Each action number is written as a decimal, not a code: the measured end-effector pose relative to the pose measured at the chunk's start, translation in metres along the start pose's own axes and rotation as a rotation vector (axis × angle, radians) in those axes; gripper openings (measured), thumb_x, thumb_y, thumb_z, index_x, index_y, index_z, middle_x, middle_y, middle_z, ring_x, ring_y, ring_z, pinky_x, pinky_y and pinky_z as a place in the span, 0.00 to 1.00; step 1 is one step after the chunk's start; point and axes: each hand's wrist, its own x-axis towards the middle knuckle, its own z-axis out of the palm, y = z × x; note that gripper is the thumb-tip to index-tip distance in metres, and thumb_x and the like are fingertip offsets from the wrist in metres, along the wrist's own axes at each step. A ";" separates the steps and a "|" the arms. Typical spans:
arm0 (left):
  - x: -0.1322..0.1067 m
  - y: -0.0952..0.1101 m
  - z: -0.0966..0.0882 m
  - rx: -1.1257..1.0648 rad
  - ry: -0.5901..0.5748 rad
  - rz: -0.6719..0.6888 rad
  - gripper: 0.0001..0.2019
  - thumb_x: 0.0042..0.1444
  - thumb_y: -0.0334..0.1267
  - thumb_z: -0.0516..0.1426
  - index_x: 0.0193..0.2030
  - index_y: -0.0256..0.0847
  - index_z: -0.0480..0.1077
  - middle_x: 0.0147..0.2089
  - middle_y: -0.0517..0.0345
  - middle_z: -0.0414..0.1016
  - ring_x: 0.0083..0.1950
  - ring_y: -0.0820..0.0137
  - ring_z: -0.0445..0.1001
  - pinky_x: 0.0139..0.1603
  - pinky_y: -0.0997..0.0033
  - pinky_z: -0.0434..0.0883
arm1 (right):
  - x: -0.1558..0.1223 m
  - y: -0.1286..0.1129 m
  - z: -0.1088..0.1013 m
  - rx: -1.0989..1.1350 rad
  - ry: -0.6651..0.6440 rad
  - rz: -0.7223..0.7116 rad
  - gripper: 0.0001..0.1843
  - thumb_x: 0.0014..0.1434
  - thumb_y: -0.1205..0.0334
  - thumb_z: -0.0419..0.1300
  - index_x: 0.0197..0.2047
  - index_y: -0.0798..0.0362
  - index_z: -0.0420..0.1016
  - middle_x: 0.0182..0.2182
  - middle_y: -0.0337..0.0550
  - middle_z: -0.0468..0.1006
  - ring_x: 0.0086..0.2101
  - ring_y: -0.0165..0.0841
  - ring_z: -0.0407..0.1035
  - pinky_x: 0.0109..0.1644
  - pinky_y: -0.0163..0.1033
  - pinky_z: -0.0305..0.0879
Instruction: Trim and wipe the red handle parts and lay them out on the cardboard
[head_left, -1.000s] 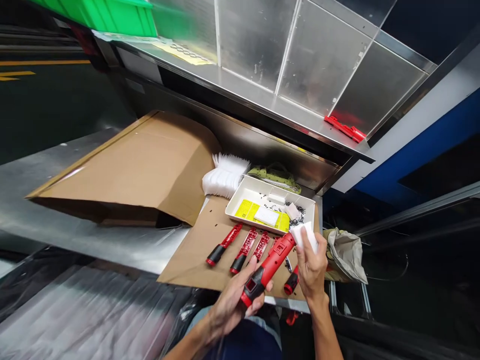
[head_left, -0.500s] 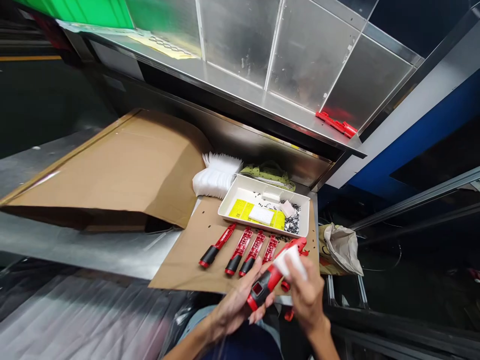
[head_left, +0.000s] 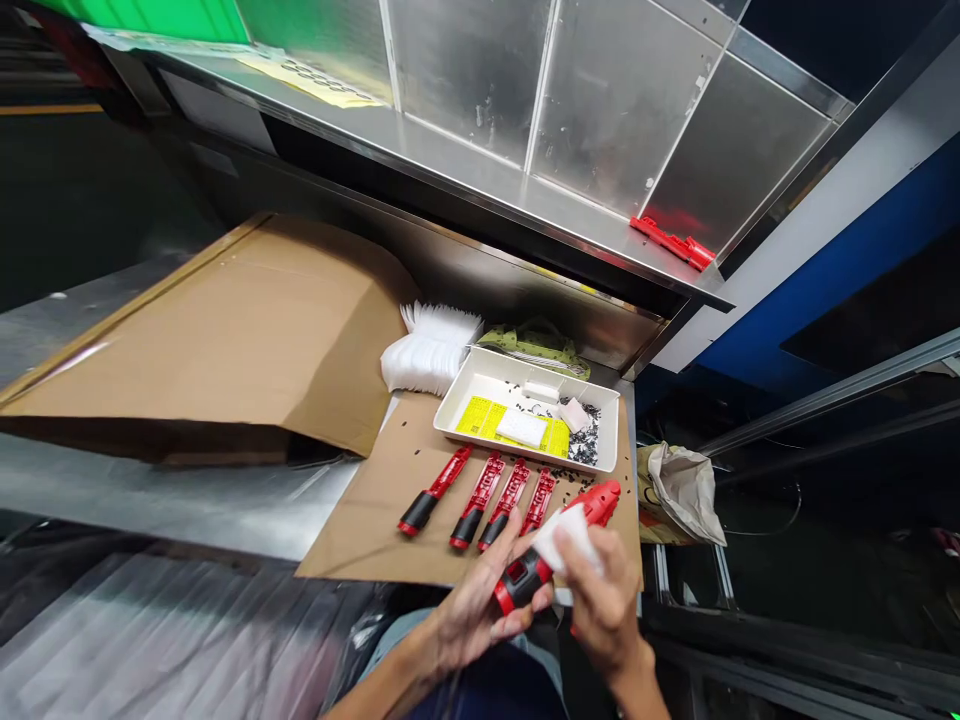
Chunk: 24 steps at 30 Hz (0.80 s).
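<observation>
Judging the tool [head_left: 599,502] stiff, I hold its black grip [head_left: 529,579] in curled left fingers [head_left: 505,545], right fingers [head_left: 588,580] pinching cloth [head_left: 553,537].

Bare hands [head_left: 606,592] and forearms [head_left: 401,662], navy garment [head_left: 487,692], pale-blue trousers [head_left: 399,632]

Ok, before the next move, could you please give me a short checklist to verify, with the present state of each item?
1. Left grip holds the red-and-black casing: ok.
2. Right grip holds the white cloth against the casing: ok.
3. Casing surface under the cloth is clean: cannot tell, it is covered.
4. Cardboard free of loose bits: not ok, black bits lie near the white tray.
5. Rightmost part of the row fully visible: not ok, its lower end is hidden.
</observation>
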 end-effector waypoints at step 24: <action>0.008 0.002 -0.018 -0.296 -0.231 -0.179 0.23 0.64 0.56 0.55 0.29 0.35 0.67 0.20 0.63 0.66 0.11 0.86 0.53 0.09 0.88 0.40 | -0.004 0.012 -0.005 -0.003 0.009 -0.037 0.27 0.66 0.71 0.55 0.67 0.43 0.67 0.42 0.48 0.76 0.36 0.35 0.72 0.34 0.38 0.73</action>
